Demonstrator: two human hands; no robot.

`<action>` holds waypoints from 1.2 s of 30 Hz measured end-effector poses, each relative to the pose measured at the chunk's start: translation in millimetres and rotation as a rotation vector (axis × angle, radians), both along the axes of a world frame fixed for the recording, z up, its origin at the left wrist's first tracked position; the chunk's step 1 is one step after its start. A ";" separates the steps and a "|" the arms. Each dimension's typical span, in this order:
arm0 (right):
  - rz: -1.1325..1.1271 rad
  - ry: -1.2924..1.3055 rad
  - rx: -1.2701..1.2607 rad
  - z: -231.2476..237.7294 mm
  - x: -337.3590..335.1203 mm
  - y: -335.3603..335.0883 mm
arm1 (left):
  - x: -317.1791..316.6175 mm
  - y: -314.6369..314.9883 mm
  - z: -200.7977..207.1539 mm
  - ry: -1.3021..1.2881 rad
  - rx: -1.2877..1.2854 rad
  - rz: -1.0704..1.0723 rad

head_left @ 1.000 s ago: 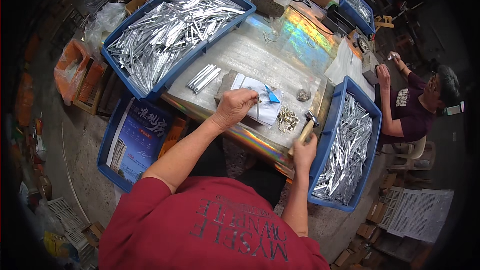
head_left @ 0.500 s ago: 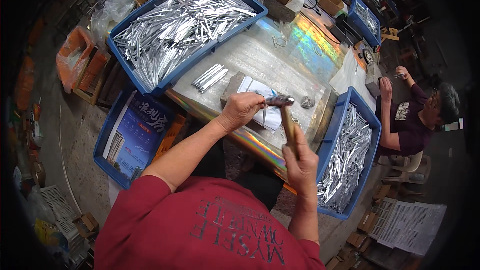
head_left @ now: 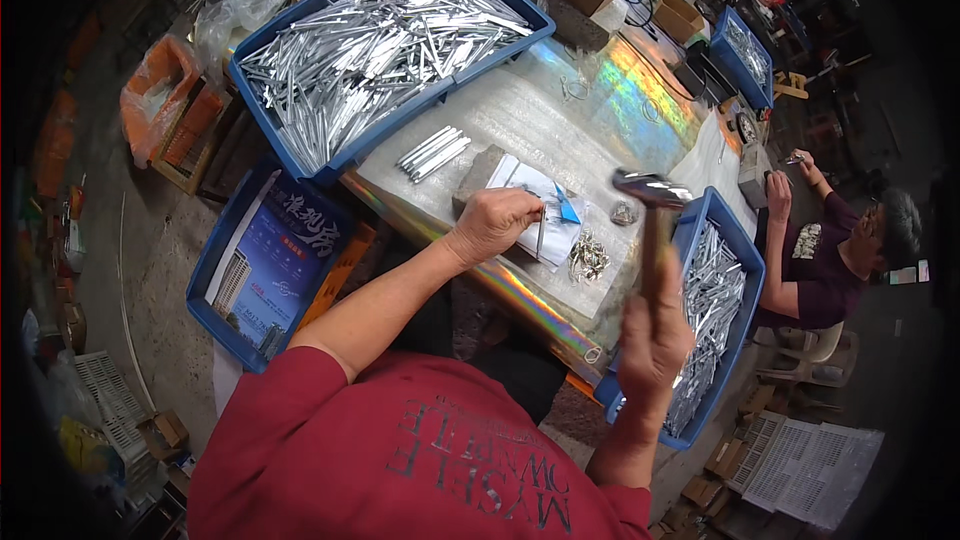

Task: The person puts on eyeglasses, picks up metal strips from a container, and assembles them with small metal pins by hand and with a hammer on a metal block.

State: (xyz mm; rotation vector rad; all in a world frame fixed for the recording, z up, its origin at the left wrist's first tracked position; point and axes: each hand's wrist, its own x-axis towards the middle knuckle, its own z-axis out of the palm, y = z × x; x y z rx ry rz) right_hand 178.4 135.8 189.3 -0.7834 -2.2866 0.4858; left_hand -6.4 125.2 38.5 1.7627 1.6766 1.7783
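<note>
My left hand (head_left: 498, 227) pinches a thin metal strip (head_left: 541, 238), which stands on end over white paper (head_left: 553, 240) on a grey block (head_left: 480, 172). In my right hand (head_left: 654, 340) is a hammer (head_left: 655, 240) with a wooden handle, raised to the right of the block and apart from the strip. A blue scrap (head_left: 567, 208) lies on the paper. Beside the paper is a small heap of shiny metal parts (head_left: 589, 257), and a clump of something silvery (head_left: 624, 212) sits behind it. To the left, several metal strips (head_left: 433, 153) are laid in a row.
A large blue bin (head_left: 345, 155) full of metal strips occupies the far left of the table (head_left: 520, 100). Another filled blue bin (head_left: 755, 285) stands at the right. A lower blue tray (head_left: 205, 290) holds a printed sheet. At far right a co-worker (head_left: 840, 250) holds something metallic.
The hammer has swung up and right, away from the strip and my left hand. My left hand keeps its pinch near the block. The view has shifted slightly.
</note>
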 end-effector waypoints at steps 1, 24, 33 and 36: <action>-0.037 0.127 -0.101 8.6 0.4 -4.9 | -0.3 0.1 -0.8 0.010 0.017 0.009; -0.433 0.606 -1.014 -124.2 45.8 10.7 | -2.7 -0.2 13.3 -0.019 -0.025 0.023; -0.470 0.916 -1.328 -161.7 62.2 27.7 | -1.8 2.4 14.8 0.047 -0.126 -0.045; -0.492 0.923 -1.293 -164.0 58.3 27.1 | -2.4 1.5 20.7 -0.043 -0.066 0.001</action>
